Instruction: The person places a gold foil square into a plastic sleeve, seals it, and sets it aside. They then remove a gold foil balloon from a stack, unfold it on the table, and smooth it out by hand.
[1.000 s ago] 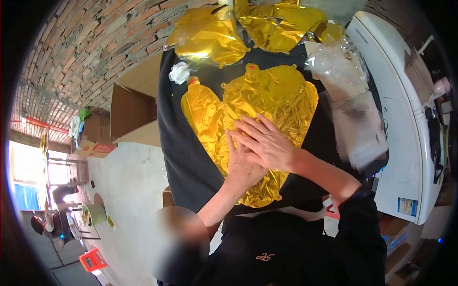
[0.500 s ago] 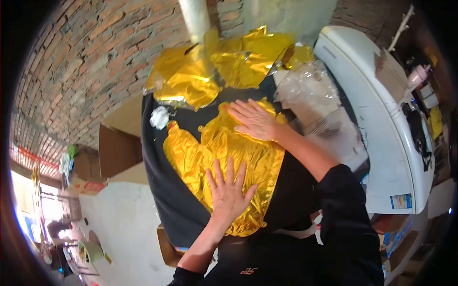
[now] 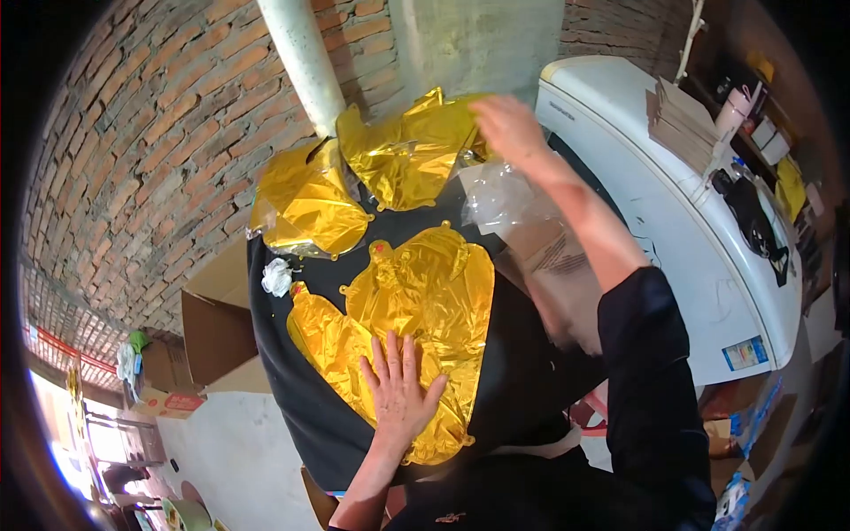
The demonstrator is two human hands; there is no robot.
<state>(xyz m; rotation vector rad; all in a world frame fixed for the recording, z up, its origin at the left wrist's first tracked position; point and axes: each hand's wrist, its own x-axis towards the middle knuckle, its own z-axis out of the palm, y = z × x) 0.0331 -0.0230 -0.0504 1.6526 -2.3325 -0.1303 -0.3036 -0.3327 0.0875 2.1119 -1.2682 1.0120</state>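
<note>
Two flat gold foil pieces [image 3: 425, 301] lie on the black cloth [image 3: 310, 425], one overlapping the other. My left hand [image 3: 400, 394] rests palm down on the foil near its lower end, fingers spread. Farther back, my right hand [image 3: 509, 128] is raised beside the right edge of a pile of gold foil [image 3: 407, 155]; it is blurred, and whether its fingers hold anything is unclear. Another gold foil bundle [image 3: 310, 208] in clear wrapping lies left of that pile. Clear plastic [image 3: 500, 203] sits below my right hand.
A white appliance [image 3: 655, 203] with cardboard on top stands to the right. An open cardboard box [image 3: 217, 332] is at the left. Behind are a brick wall [image 3: 177, 124] and a pale pipe [image 3: 303, 66]. A crumpled white item [image 3: 277, 278] lies on the cloth's left edge.
My right hand has lifted off the front foil and moved back to the rear foil pile. My left hand still lies on the foil. The whole view has shifted.
</note>
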